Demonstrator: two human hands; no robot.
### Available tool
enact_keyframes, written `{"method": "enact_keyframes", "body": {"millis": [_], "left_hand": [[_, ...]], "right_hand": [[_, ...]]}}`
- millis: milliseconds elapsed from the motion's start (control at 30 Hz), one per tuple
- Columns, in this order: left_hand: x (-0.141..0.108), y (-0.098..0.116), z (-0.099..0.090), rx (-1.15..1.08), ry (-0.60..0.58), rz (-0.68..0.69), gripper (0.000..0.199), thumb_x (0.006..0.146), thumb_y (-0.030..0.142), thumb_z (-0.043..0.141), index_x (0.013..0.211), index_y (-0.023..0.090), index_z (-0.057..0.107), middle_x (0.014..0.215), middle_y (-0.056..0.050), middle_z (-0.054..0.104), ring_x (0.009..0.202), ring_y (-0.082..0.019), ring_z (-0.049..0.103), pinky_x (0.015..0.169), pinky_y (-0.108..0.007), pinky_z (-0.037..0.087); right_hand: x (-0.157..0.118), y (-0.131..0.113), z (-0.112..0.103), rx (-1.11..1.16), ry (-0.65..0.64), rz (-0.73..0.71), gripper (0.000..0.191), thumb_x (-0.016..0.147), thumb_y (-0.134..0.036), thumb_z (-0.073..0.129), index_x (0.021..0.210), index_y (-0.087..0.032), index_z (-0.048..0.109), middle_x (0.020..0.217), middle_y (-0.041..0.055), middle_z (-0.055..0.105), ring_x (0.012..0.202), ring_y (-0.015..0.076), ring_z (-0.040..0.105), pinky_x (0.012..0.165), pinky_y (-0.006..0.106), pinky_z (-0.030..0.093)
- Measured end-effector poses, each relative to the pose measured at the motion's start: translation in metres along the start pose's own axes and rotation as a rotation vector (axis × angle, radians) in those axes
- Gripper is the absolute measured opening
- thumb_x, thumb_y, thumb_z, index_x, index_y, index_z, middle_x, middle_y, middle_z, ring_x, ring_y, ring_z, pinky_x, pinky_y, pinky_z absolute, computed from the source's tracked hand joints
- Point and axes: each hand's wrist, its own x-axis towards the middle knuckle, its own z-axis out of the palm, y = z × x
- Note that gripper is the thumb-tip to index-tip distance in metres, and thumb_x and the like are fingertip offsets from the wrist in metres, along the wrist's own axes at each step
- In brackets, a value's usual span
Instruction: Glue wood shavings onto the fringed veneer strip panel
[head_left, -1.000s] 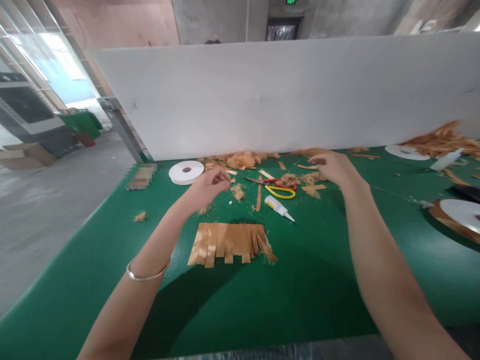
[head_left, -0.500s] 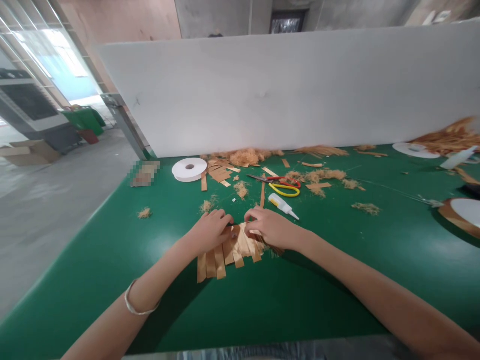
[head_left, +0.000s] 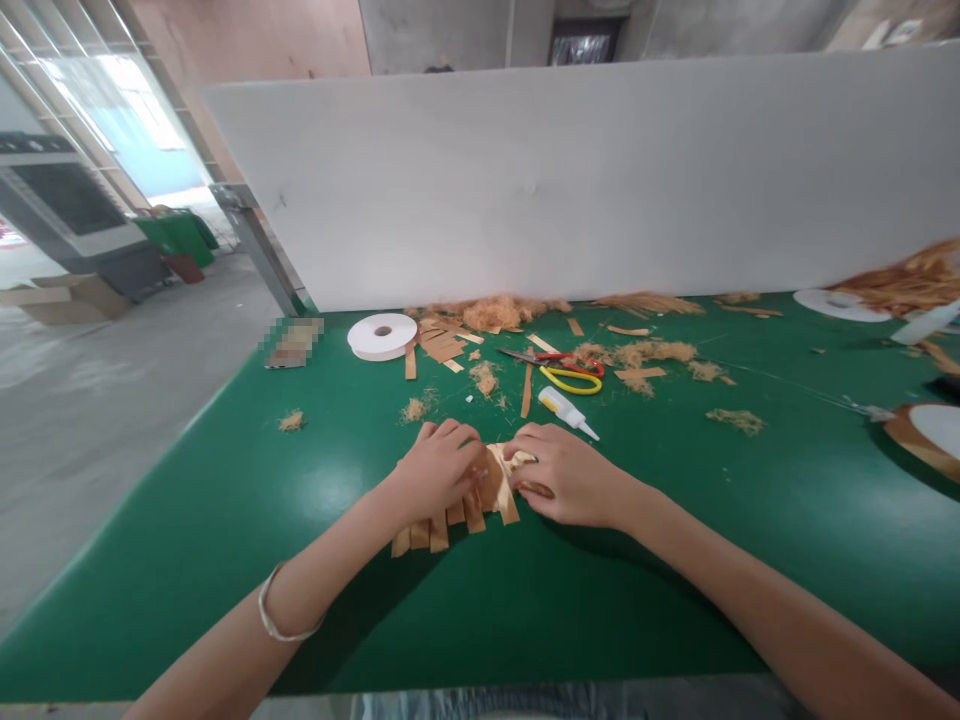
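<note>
A row of overlapping tan strips (head_left: 439,530) lies in front of me, its cut ends pointing toward the table's near edge. My left hand (head_left: 444,465) rests over the upper middle of the row, fingers curled onto the strips. At the right end my right hand (head_left: 559,475) has its fingers closed around the bunched, folded end of the piece. Pale creased material shows between the two hands. Both sets of fingertips are partly hidden. Just beyond my right hand lies a small white glue bottle (head_left: 566,410) with its nozzle pointing right.
Scissors (head_left: 570,375) with red and yellow handles lie behind the bottle. A white tape roll (head_left: 382,337) is at the back left. Fibre scraps (head_left: 491,313) and cut strips line the white board (head_left: 525,190). Another roll (head_left: 930,435) sits at the right on the green table (head_left: 187,570).
My right hand has closed around the strips' right end, which is now folded and bunched. My left hand has shifted slightly right over the row. The view has moved a little.
</note>
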Motion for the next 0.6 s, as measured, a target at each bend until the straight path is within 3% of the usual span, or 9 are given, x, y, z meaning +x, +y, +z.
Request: {"method": "enact_keyframes", "body": {"millis": [67, 200, 333, 500, 600], "left_hand": [[0.0, 0.008, -0.003, -0.008, -0.02, 0.039, 0.015, 0.09, 0.022, 0.046, 0.099, 0.016, 0.057, 0.114, -0.008, 0.059, 0.105, -0.023, 0.048, 0.084, -0.038, 0.032], [-0.001, 0.015, -0.002, 0.004, -0.05, 0.077, 0.012, 0.086, 0.02, 0.051, 0.094, 0.016, 0.059, 0.113, -0.006, 0.062, 0.103, -0.024, 0.049, 0.081, -0.039, 0.031], [-0.002, 0.014, 0.004, 0.009, -0.034, 0.083, 0.01, 0.084, 0.02, 0.054, 0.09, 0.017, 0.06, 0.113, -0.006, 0.062, 0.102, -0.023, 0.049, 0.08, -0.038, 0.031], [-0.002, 0.015, 0.008, 0.026, -0.007, 0.101, 0.013, 0.085, 0.019, 0.051, 0.094, 0.016, 0.059, 0.112, -0.008, 0.062, 0.101, -0.024, 0.05, 0.079, -0.038, 0.032], [-0.003, 0.016, 0.007, 0.036, -0.012, 0.117, 0.012, 0.086, 0.018, 0.049, 0.091, 0.017, 0.059, 0.107, -0.008, 0.062, 0.098, -0.024, 0.051, 0.078, -0.038, 0.032]], "right_hand": [[0.001, -0.006, -0.001, -0.045, -0.037, -0.025, 0.013, 0.078, -0.022, 0.057, 0.083, -0.018, 0.069, 0.107, 0.0105, 0.061, 0.102, 0.0248, 0.049, 0.082, 0.039, 0.039], [0.003, -0.013, 0.004, -0.128, -0.057, -0.07, 0.028, 0.078, -0.038, 0.059, 0.091, -0.014, 0.067, 0.107, 0.0132, 0.062, 0.105, 0.0281, 0.047, 0.086, 0.042, 0.038], [0.005, -0.013, 0.01, -0.186, -0.035, -0.068, 0.028, 0.081, -0.032, 0.053, 0.096, -0.012, 0.065, 0.1, 0.0126, 0.063, 0.098, 0.0266, 0.048, 0.083, 0.04, 0.037], [0.005, -0.008, 0.009, -0.155, -0.005, -0.035, 0.019, 0.083, -0.022, 0.048, 0.079, -0.014, 0.064, 0.09, 0.0102, 0.062, 0.087, 0.0219, 0.049, 0.073, 0.035, 0.037], [0.004, -0.002, 0.007, -0.125, -0.002, 0.002, 0.018, 0.083, -0.016, 0.047, 0.08, -0.015, 0.065, 0.088, 0.0089, 0.062, 0.084, 0.0208, 0.048, 0.071, 0.034, 0.036]]}}
